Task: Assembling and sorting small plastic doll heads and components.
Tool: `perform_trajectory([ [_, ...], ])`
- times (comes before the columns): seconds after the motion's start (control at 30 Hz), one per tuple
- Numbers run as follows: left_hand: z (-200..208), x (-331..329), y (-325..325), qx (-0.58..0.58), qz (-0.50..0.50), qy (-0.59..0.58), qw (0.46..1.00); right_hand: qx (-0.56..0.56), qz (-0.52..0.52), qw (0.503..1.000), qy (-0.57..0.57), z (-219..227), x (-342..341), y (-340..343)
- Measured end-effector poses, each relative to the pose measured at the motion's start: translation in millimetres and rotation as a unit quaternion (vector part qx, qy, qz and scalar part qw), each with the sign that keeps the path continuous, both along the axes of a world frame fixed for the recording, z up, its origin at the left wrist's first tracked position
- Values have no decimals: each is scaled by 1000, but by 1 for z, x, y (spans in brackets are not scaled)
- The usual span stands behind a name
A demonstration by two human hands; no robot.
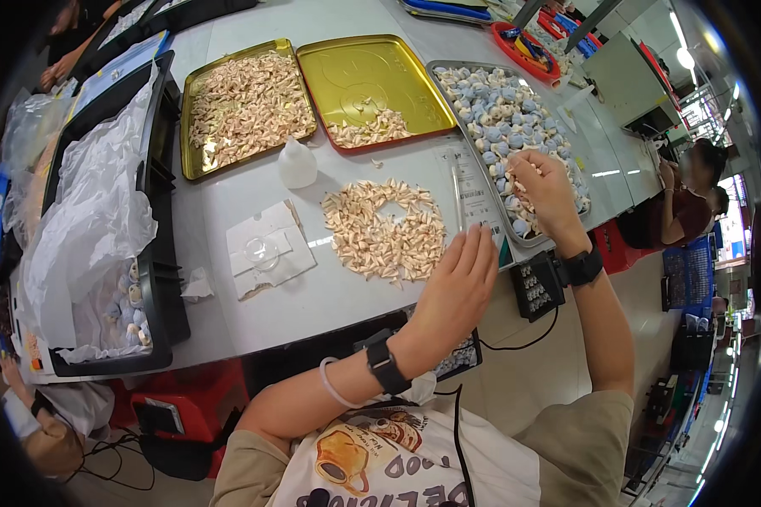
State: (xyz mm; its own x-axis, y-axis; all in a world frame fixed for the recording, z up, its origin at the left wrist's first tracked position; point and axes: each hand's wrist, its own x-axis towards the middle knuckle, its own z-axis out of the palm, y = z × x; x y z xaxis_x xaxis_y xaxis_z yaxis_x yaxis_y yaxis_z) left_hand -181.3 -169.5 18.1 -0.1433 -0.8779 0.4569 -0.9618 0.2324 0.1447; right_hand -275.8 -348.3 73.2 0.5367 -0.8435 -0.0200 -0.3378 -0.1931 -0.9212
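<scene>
My left hand (461, 283) rests at the table's near edge with its fingers stretched out. It lies beside a ring-shaped pile of small cream, pointed pieces (372, 241) and holds nothing I can see. Farther right, my right hand (545, 190) is closed, its fingertips pinched over a metal tray (446, 91). Whatever is between those fingers is too small and covered to name. Small round blue-and-cream pieces (499, 101) fill this tray. Between the pile and the tray lies a clear plastic sleeve with a printed sheet (473, 198).
Two gold trays, one full (190, 160) and one partly filled (372, 68), stand at the back. A white squeeze bottle (297, 165) and a white card with a clear round dish (264, 252) sit left of the pile. A black crate (162, 253) stands at far left.
</scene>
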Motion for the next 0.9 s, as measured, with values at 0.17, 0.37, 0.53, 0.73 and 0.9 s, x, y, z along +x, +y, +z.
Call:
perform_trajectory([
  [0.17,-14,-12,-29,31,66,-52,996,19,3,1000,-19,-5,-9,4],
  [0.37,-24,-22,-35,53,103,-73,991,9,18,999,-42,-6,-10,9],
  [0.53,-15,-29,-27,88,124,-108,982,-23,20,999,-37,-9,-2,12],
  [0.73,-17,-32,-25,76,141,-74,984,-24,39,998,-35,-13,2,10],
  [0.9,-11,-42,-14,92,163,-75,979,13,35,999,-29,-14,14,14],
])
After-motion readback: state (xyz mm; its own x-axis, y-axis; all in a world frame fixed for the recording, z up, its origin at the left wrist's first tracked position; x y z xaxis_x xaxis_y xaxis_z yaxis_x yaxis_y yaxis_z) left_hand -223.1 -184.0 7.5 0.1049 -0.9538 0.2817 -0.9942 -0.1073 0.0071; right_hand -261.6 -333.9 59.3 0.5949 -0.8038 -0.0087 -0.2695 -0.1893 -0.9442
